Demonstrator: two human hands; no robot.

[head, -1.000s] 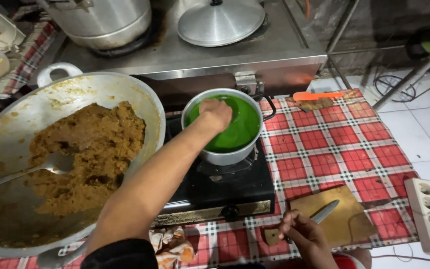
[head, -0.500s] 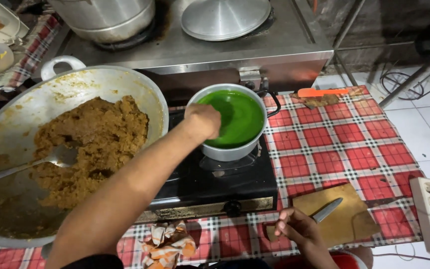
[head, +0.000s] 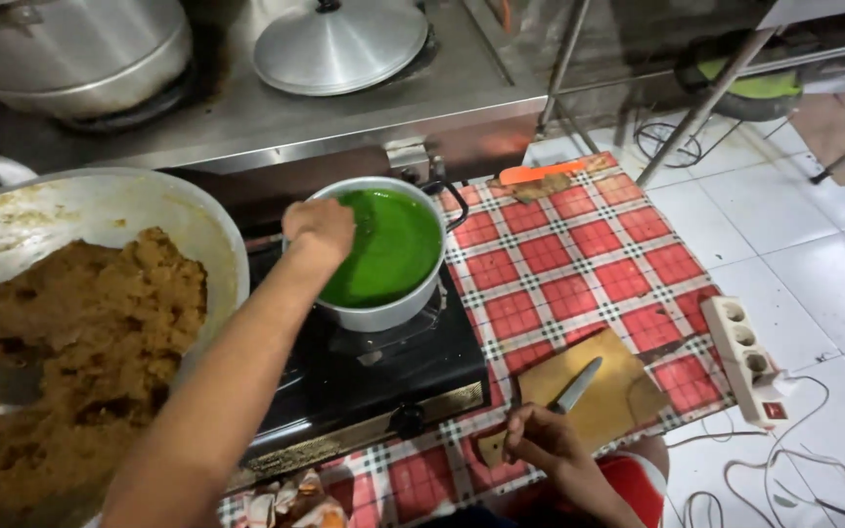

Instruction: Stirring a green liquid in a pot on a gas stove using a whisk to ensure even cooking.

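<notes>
Left hand (head: 320, 227) has slid from mid-pot (head: 383, 252) to its left rim, clenched; right hand (head: 540, 442) stays gripping the knife (head: 575, 386).

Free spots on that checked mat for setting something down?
Bare checked mat lies between the pot of green liquid, orange tool and cutting board. It is crowded at the stove, big pan, and board with knife by the right hand.

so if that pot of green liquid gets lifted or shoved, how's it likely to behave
The pot is filled close to its rim, so it is probably heavy for its size. The green liquid would likely slosh over if shoved. The left hand at the rim suggests a two-handed lift is safer.
</notes>
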